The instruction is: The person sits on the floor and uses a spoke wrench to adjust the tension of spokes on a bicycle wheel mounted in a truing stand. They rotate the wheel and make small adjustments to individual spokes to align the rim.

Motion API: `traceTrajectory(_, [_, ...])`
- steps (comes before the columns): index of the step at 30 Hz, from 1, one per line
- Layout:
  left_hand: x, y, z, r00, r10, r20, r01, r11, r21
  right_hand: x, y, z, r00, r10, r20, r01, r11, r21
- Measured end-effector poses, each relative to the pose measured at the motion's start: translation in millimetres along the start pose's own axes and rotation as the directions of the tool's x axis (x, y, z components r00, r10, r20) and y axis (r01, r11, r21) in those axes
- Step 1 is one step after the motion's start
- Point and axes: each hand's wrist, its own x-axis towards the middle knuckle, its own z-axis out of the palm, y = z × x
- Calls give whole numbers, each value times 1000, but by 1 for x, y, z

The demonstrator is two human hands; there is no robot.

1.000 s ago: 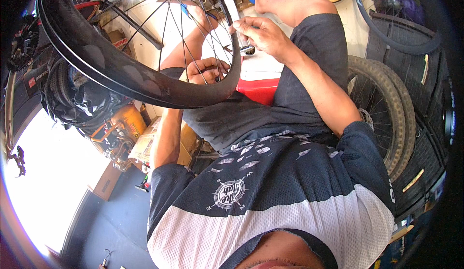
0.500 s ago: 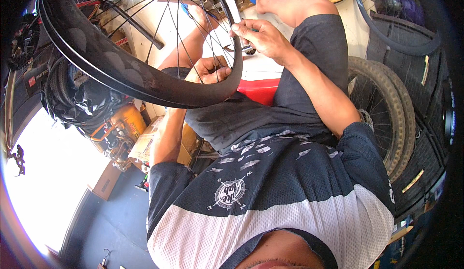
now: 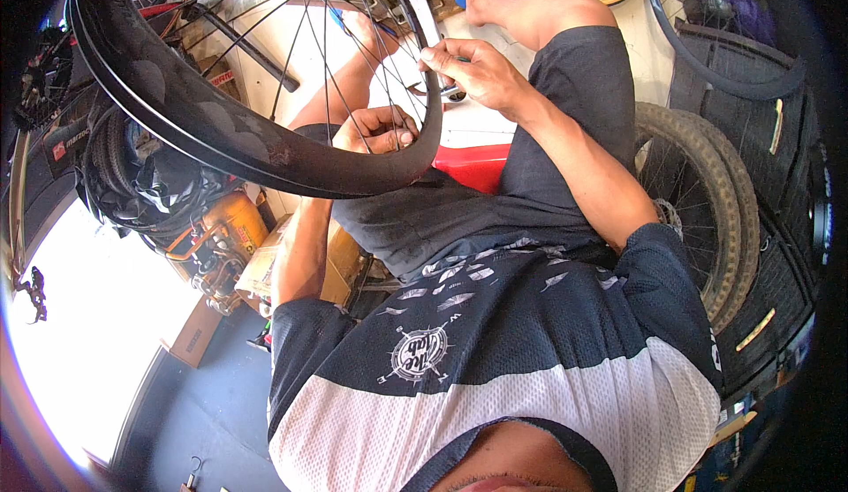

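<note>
A black bicycle wheel [image 3: 238, 134] with a deep rim stands tilted in front of a seated person, its top running out of view. The left hand [image 3: 378, 130] is just inside the wheel's near edge, among the spokes [image 3: 326, 59], fingers curled narrow; whether it grips anything I cannot tell. The right hand [image 3: 477, 72] is at the wheel's right edge, thumb and fingertips pinched close together; anything between them is hidden. A red plastic thing [image 3: 473, 167] shows just right of the wheel's lowest part. The step in hand looks like fine work around the spoke ends; the next move probably calls for a steady wheel and a light fingertip touch.
</note>
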Motion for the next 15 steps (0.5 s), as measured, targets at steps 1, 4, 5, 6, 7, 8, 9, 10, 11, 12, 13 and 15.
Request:
traceTrajectory(1, [0, 2, 0, 1000, -7, 1, 7, 1000, 5, 0, 0, -1, 1000, -12, 1, 12, 1000, -14])
traceTrajectory(4, [0, 0, -1, 1000, 11, -24, -8, 992, 126, 0, 0, -1, 998, -58, 7, 58, 998, -34])
traceTrajectory(5, [0, -1, -2, 999, 25, -37, -18, 983, 184, 0, 0, -1, 997, -76, 9, 76, 996, -36])
traceTrajectory(6, [0, -4, -1, 998, 31, -60, -24, 994, 104, 1, 4, -1, 995, -96, 8, 97, 994, -52])
traceTrajectory(7, [0, -7, 0, 996, 35, -84, -33, 999, 24, 4, 8, -2, 993, -117, 7, 117, 991, -67])
traceTrajectory(8, [-1, -9, 1, 994, 37, -108, -43, 997, -57, 6, 12, -3, 990, -138, 6, 138, 987, -83])
traceTrajectory(9, [-2, -10, 0, 995, 39, -91, -48, 994, -102, 5, 12, -2, 987, -163, 1, 163, 983, -86])
traceTrajectory(10, [-4, -10, -2, 996, 42, -75, -53, 988, -147, 4, 12, -2, 982, -188, -4, 187, 978, -91])
traceTrajectory(11, [-5, -10, -3, 997, 46, -60, -57, 980, -191, 4, 13, -2, 977, -213, -9, 212, 973, -95])
traceTrajectory(12, [-5, -6, -1, 999, 22, -28, -26, 985, -171, 5, 15, -4, 977, -211, 2, 209, 967, -143])
traceTrajectory(13, [-5, 0, 2, 1000, -4, 3, 4, 989, -149, 7, 19, -7, 978, -208, 13, 207, 959, -191])
traceTrajectory(15, [-4, 2, 3, 1000, 3, 21, -1, 993, -116, 8, 24, -8, 976, -213, 39, 216, 937, -275])
